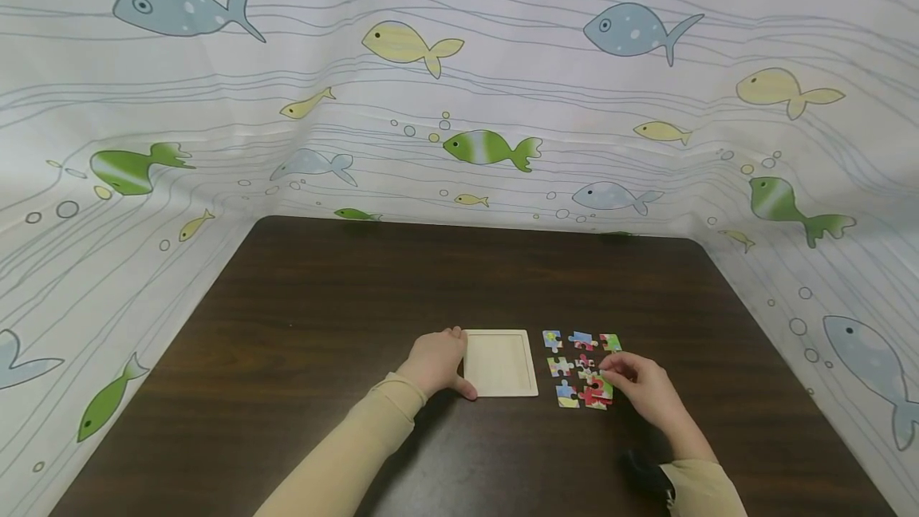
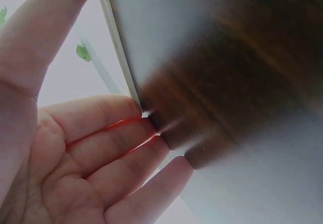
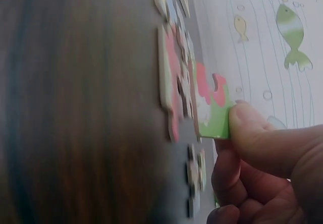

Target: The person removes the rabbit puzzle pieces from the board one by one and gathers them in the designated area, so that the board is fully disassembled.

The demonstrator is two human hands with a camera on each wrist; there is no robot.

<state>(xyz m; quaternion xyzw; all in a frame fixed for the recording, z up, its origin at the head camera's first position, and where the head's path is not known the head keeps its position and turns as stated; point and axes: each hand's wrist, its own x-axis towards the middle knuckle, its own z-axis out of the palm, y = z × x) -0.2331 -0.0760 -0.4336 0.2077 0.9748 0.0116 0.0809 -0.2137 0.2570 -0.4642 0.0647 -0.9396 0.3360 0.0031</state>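
A square wooden puzzle tray (image 1: 500,365) with a raised rim lies bare on the table. My left hand (image 1: 434,361) rests at its left side, thumb and index finger touching near the two corners. In the left wrist view, the other fingertips (image 2: 184,163) stand on the tabletop beside the tray's edge (image 2: 118,42). Right of the tray, several colourful jigsaw pieces (image 1: 567,395) lie in loose rows. Above the lower right ones, my right hand (image 1: 649,389) pinches a green and red jigsaw piece (image 3: 214,120) between thumb and fingers, tilted off the table.
The dark wooden table (image 1: 323,286) extends around the tray and pieces. A white curtain (image 1: 287,70) printed with fish surrounds its back and sides. A black band (image 1: 646,473) sits at the right wrist, by the sleeve.
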